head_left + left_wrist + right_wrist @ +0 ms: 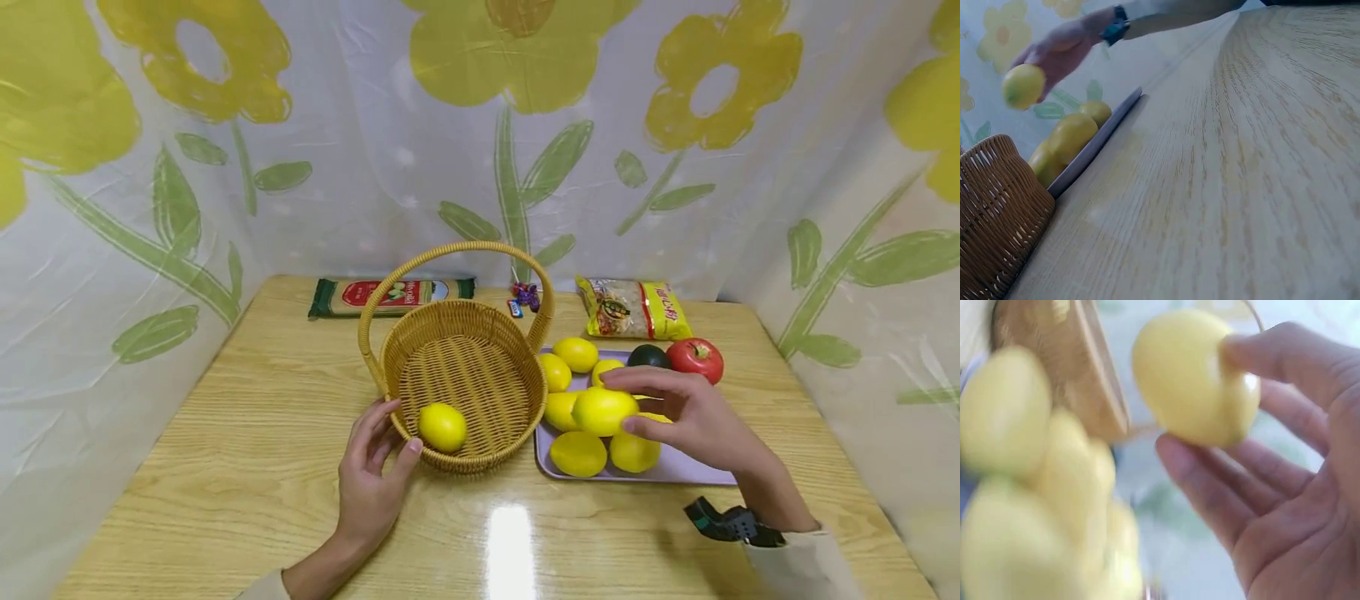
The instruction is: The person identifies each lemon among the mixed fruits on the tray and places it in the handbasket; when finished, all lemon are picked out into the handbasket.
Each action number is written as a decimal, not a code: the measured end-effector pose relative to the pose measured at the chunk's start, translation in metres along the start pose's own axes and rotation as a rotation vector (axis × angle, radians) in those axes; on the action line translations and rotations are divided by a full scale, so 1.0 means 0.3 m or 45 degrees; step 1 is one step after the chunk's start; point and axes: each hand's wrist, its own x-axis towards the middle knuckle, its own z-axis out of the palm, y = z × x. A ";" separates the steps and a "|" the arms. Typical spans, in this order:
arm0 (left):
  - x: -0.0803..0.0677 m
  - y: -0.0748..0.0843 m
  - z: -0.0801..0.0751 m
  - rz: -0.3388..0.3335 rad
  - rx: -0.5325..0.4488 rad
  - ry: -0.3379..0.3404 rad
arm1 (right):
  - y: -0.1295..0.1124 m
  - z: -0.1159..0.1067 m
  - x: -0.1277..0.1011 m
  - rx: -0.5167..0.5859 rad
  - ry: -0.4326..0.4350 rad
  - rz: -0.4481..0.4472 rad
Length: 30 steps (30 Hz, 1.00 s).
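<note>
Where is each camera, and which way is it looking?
Head: up high, looking forward and down at the table, basket and tray; both hands show, left hand on the basket, right hand gripping a lemon.
Left wrist: low by the tabletop, looking across it past the basket wall toward the right hand; no left hand shows.
Right wrist: close behind the right hand's fingers, facing the lemon and basket.
Shared: all three show the held lemon.

Left hand: fingers relaxed, thumb and fingertips spread forward, holding nothing.
Right hand: raised, fingers curled, pinching.
</note>
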 end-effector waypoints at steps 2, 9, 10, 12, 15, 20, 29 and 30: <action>-0.002 0.003 -0.002 -0.009 0.002 0.001 | -0.020 0.049 0.069 -0.008 -0.066 -0.050; -0.002 0.009 -0.001 -0.042 0.020 -0.019 | -0.085 0.224 0.220 -0.128 -0.205 -0.142; -0.003 0.009 -0.001 -0.047 0.024 -0.021 | -0.092 0.246 0.229 -0.164 -0.212 -0.142; -0.003 0.010 -0.003 -0.045 0.027 -0.022 | -0.108 0.288 0.246 -0.219 -0.229 -0.148; -0.003 0.012 -0.004 -0.043 0.032 -0.018 | -0.128 0.348 0.262 -0.261 -0.257 -0.169; -0.002 0.015 -0.009 -0.028 0.035 -0.020 | -0.153 0.401 0.250 -0.175 -0.240 -0.258; -0.001 0.007 -0.009 -0.006 0.014 -0.043 | -0.078 0.220 0.111 0.183 -0.098 -0.163; 0.000 0.007 -0.009 -0.006 0.014 -0.044 | -0.058 0.190 0.088 0.195 -0.075 -0.135</action>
